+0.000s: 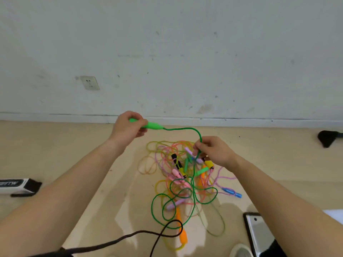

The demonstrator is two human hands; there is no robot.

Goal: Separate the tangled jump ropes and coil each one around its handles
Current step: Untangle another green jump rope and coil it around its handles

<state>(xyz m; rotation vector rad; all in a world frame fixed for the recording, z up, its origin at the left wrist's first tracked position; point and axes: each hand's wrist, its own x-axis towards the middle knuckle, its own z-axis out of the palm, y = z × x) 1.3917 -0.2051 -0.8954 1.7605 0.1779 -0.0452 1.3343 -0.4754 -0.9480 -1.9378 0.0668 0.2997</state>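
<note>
Well, rope tangle [182, 175] on beige floor [92, 164] w/ scuffed white wall [167, 52] behind.

Bright ropes [185, 175], beige floor [120, 191]
Green rope [185, 128] is standing out; others are showing pink, purple, yellow, orange.

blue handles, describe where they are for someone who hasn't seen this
Find the rope pile on the floor below the wall. At its right edge, below the right hand, lie the blue handles. Unlike the other handles buried in the tangle, they sit out on bare floor.
</note>
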